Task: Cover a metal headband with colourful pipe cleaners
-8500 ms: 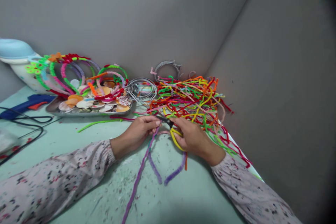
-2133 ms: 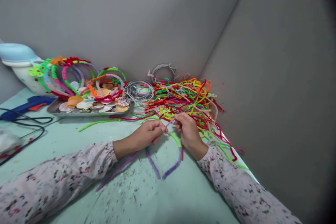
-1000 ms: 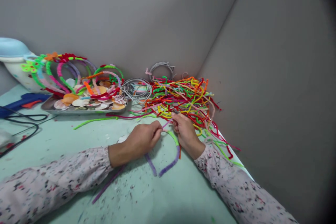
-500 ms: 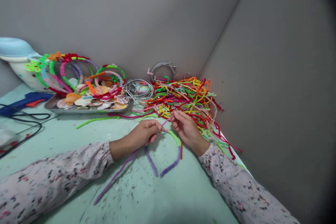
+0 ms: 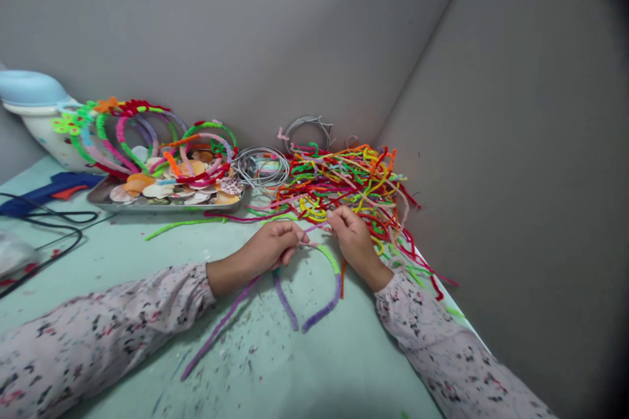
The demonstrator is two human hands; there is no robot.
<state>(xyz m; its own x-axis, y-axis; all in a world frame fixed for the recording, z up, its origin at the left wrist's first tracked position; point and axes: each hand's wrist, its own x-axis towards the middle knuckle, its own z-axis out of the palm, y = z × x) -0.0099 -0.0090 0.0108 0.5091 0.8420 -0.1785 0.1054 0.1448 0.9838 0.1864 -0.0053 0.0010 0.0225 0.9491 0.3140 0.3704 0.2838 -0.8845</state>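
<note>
A headband (image 5: pixel 330 259) wrapped in purple, green and pink pipe cleaner hangs from my left hand (image 5: pixel 280 245), its two ends pointing down. My left fingers pinch the top of the band together with a purple pipe cleaner (image 5: pixel 221 330). One long end of that pipe cleaner trails down to the left below my wrist. Its short other end runs across to my right hand (image 5: pixel 351 236), where thumb and forefinger pinch it. The exact spot where it meets the band is hidden behind my left fingers.
Behind my right hand lies a tangled heap of coloured pipe cleaners (image 5: pixel 344 173). Grey wire coils (image 5: pixel 263 170) sit beside it. At the left, a metal tray (image 5: pixel 162 207) holds shells and finished headbands, near a blue glue gun (image 5: pixel 34 200), its black cord (image 5: pixel 73 236) and a blue-lidded container (image 5: pixel 34 88).
My right hand has turned slightly and moved a little right, drawing the short purple end flatter. My left hand keeps its pinch on the band. The whole view has shifted slightly.
</note>
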